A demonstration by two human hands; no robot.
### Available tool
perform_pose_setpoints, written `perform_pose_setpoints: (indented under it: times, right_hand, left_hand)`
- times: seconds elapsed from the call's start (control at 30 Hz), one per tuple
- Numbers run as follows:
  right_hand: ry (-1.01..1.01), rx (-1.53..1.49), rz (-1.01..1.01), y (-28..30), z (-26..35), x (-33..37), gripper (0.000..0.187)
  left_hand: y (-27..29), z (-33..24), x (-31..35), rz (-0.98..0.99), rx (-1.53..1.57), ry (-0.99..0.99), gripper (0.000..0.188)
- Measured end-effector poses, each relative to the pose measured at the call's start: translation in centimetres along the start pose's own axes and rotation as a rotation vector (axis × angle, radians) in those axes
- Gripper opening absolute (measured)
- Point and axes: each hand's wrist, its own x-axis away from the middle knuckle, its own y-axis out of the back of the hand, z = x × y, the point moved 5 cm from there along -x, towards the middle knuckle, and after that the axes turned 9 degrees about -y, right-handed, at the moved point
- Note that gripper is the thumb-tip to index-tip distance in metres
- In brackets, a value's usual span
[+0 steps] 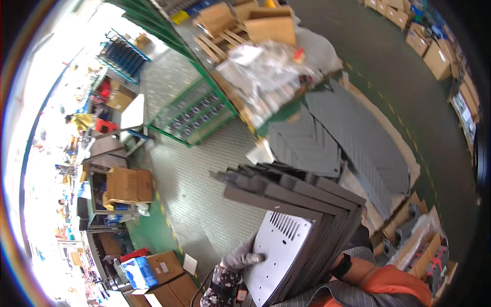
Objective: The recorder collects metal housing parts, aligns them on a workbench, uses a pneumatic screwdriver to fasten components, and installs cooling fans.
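Note:
I carry a stack of dark grey flat panels tilted against my body at lower centre. On top of it lies a light grey metal panel with vent slots and small holes. My left hand, in a grey glove with a patterned sleeve, grips the light panel's left edge, fingers spread over its face. My right forearm, with a black wristband and an orange sleeve, reaches to the stack's right side; the hand itself is hidden behind the panels.
Grey ribbed sheets lie stacked on a pallet ahead to the right. A pallet of plastic-wrapped goods and a green rack stand beyond. Cardboard boxes sit at lower left, more at far right. The floor is tread plate.

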Motion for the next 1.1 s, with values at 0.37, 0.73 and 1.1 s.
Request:
perform_pose_setpoints:
  times: [0.37, 0.73, 1.1]
  right_hand:
    - [0.145, 0.340, 0.209, -18.8, 11.6, -2.3, 0.037]
    - [-0.007, 0.621, 0.492, -47.2, 15.2, -14.4, 0.037]
    - [-0.089, 0.856, 0.642, -74.8, 15.3, -24.5, 0.037]
  left_hand:
    - [11.2, -3.4, 21.7, -0.621, -0.065, -0.386, 0.120]
    - [28.6, -9.5, 35.8, -1.018, -0.171, -0.396, 0.099]
    - [48.6, -12.5, 49.3, -1.205, 0.075, -0.445, 0.109]
